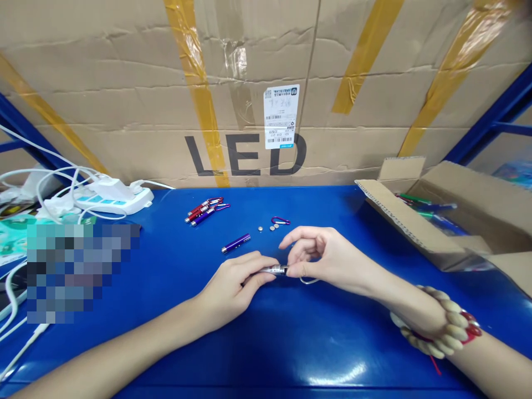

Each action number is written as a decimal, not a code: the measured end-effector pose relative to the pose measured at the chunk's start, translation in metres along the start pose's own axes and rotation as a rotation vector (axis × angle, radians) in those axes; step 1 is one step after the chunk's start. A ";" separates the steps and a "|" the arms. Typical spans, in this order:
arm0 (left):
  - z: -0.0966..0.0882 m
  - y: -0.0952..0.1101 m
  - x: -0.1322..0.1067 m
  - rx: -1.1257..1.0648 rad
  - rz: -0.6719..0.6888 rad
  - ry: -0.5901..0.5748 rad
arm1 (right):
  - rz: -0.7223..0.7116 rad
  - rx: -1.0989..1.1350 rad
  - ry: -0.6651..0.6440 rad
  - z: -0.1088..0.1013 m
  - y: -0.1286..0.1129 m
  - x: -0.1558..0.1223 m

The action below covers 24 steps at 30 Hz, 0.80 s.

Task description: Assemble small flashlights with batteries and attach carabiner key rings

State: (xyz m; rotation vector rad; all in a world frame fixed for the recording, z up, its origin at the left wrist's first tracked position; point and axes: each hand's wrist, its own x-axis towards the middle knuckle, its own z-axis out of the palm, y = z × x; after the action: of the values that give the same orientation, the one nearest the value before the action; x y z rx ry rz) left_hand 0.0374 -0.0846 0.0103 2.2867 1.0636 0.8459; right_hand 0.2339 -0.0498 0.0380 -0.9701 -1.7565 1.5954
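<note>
Low over the blue table, my left hand (236,282) is closed around a small silver keychain flashlight (274,270). My right hand (318,255) pinches at the flashlight's right end, where a dark section shows; a silver clip loop (308,281) hangs below these fingers. What sits between the right fingertips is partly hidden. Just beyond my left hand lies a purple flashlight tube (236,243) without its clip. Several button cells (260,229) and a purple carabiner clip (280,220) lie beyond my hands. Farther left, red and purple keychain flashlights (205,211) lie together with clips on.
At the right stands an open cardboard box (399,221) with more flashlights inside. A white power strip (120,202) and tangled white cables crowd the left side. A large taped carton (249,66) marked LED walls the back of the blue table (291,354).
</note>
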 end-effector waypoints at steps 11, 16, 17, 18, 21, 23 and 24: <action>0.003 0.000 -0.007 0.096 0.131 0.034 | 0.080 -0.061 0.043 0.001 0.004 0.001; 0.006 -0.002 -0.009 0.114 0.297 0.067 | 0.013 -0.225 -0.011 0.003 0.003 -0.003; 0.006 -0.002 -0.010 0.135 0.306 0.047 | 0.001 -0.247 -0.029 0.003 0.004 -0.003; 0.005 -0.002 -0.010 0.163 0.308 0.030 | -0.012 -0.262 -0.046 0.003 0.004 -0.004; 0.005 0.000 -0.012 0.250 0.316 0.020 | -0.029 -0.259 -0.058 0.004 0.006 -0.004; 0.004 0.000 -0.013 0.292 0.323 0.053 | 0.001 -0.193 -0.048 0.006 0.006 -0.003; 0.004 0.001 -0.013 0.305 0.328 0.073 | 0.034 -0.143 -0.047 0.007 0.006 -0.003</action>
State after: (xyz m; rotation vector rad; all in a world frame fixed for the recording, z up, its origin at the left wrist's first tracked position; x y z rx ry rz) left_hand 0.0337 -0.0962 0.0033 2.7595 0.9118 0.9528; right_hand 0.2307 -0.0564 0.0316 -1.0412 -1.9180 1.5413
